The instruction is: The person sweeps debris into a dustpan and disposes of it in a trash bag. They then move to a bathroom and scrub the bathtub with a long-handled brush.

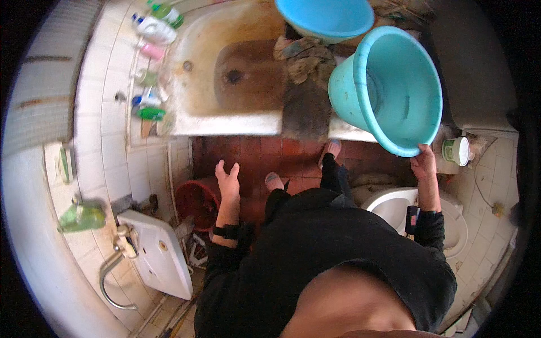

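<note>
My right hand (424, 162) grips the rim of a turquoise plastic tub (351, 84), which is tilted on its side with its mouth facing right. The tub is over the near edge of a stained bathtub (228, 125). Free of any object, my left hand (228, 179) hangs above the red tiled floor with its fingers apart. Behind the turquoise tub is a blue plastic basin (325, 19). A crumpled cloth (306, 63) lies beside it, next to a dark mat (306, 107) draped over the bathtub's rim.
Several bottles (154, 31) line the bathtub's left ledge. At left a white washbasin (165, 253) with a curved faucet (105, 274) juts out, and a red bucket (196, 203) stands beyond it. On the right are a toilet (389, 205) and a white plastic pail (456, 151).
</note>
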{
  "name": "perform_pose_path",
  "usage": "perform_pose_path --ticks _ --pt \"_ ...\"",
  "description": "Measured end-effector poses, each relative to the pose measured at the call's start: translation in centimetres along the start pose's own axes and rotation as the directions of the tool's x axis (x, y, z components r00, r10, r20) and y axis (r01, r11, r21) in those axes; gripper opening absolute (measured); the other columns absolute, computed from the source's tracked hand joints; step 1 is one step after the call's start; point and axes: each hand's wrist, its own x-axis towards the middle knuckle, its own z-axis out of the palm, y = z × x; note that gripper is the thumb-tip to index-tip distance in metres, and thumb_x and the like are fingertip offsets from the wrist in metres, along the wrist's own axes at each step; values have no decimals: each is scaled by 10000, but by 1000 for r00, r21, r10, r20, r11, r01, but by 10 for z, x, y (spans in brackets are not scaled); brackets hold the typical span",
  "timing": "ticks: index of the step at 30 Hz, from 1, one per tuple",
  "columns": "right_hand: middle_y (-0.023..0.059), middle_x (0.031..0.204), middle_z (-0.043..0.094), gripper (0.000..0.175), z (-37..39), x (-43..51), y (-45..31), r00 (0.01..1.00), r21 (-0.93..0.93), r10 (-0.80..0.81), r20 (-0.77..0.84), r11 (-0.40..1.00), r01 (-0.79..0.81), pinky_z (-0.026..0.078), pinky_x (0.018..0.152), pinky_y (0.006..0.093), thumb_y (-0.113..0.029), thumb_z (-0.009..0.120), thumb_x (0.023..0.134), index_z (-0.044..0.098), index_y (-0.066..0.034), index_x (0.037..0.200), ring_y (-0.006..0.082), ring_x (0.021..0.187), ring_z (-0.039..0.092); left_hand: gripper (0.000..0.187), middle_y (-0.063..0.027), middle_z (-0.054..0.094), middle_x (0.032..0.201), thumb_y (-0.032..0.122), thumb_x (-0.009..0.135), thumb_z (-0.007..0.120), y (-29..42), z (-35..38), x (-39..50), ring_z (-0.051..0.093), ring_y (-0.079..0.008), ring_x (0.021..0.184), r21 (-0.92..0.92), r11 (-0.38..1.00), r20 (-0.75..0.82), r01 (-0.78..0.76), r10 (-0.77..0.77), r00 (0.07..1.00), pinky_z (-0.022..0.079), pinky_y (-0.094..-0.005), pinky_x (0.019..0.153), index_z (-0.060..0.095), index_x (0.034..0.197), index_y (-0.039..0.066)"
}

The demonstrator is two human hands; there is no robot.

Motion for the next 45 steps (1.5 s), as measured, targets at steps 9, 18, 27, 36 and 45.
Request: perform_pose_path --ticks 9,18,27,36,45 --pt "33 728 551 260 165 -86 93 843 -287 304 444 939 -187 319 322 175 -171 544 692 486 -30 902 93 423 447 555 -156 279 1288 190 804 557 -94 -145 -48 313 -265 1162 -289 944 -79 162 -193 978 283 -346 938 290 1247 -9" --pt "32 695 547 229 264 -48 282 647 -674 659 383 679 -292 340 432 228 -137 574 641 543 -19 835 127 510 447 495 -126 416 1179 149 806 547 -172 -166 -130 389 -211 1078 -401 864 -206 303 -408 890 314 -303 899 333 1217 -23" --pt "115 721 577 350 238 37 516 889 -931 362 280 329 159 457 596 344 -209 651 562 582 -19 847 230 636 561 433 -132 432 1184 187 823 524 -294 -185 -178 422 -215 1070 -243 829 -67 504 -533 844 334 -314 894 394 1182 -16" --pt "116 715 563 356 207 108 642 788 -854 336 516 139 501 455 597 350 -180 661 614 556 -62 934 234 683 549 467 -137 456 1161 177 775 571 -362 -212 -202 419 -230 1077 -291 772 -282 565 -633 721 321 -323 908 409 1162 -30" --pt "44 986 493 483 197 151 725 672 -733 662 333 629 -258 416 697 312 -240 647 718 417 -113 1124 148 796 472 491 -167 425 1192 194 766 582 -368 -248 -228 403 -245 1096 -258 685 -497 681 -699 515 333 -332 895 404 1192 26"
